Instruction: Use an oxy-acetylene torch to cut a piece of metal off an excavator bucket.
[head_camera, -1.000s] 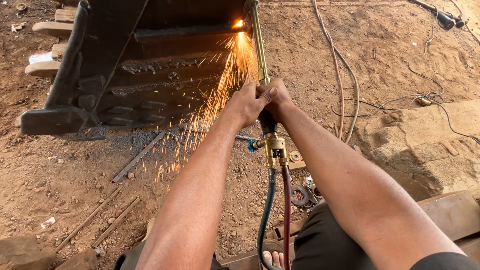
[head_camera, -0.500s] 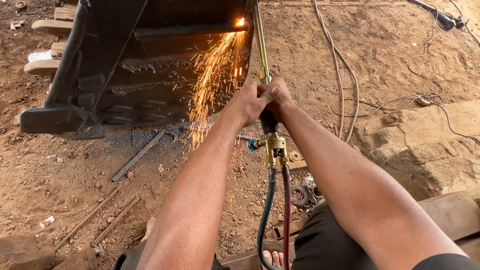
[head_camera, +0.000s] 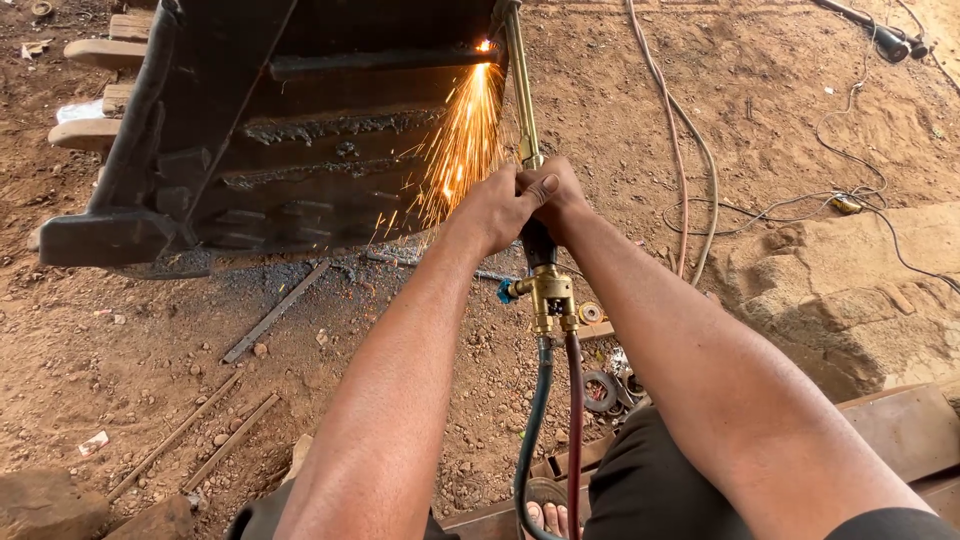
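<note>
Both hands grip a long brass cutting torch (head_camera: 524, 110) at its dark handle. My left hand (head_camera: 493, 207) wraps the handle from the left, and my right hand (head_camera: 556, 200) closes on it from the right. The torch tip burns at the upper edge of a big black steel bucket (head_camera: 250, 130), and orange sparks (head_camera: 462, 150) rain down its inner face. Below the hands sit brass valves (head_camera: 546, 297), from which a dark hose (head_camera: 530, 420) and a red hose (head_camera: 574, 420) hang toward my lap.
Reddish dirt ground lies all around. Thin metal rods (head_camera: 270, 315) lie at left and lower left. Cables and hoses (head_camera: 690, 150) snake across the right side beside a large stone block (head_camera: 850, 280). Metal rings (head_camera: 603, 388) rest near my knee.
The spark shower has shifted and thinned, now falling more straight down. Hands and torch have barely moved.
</note>
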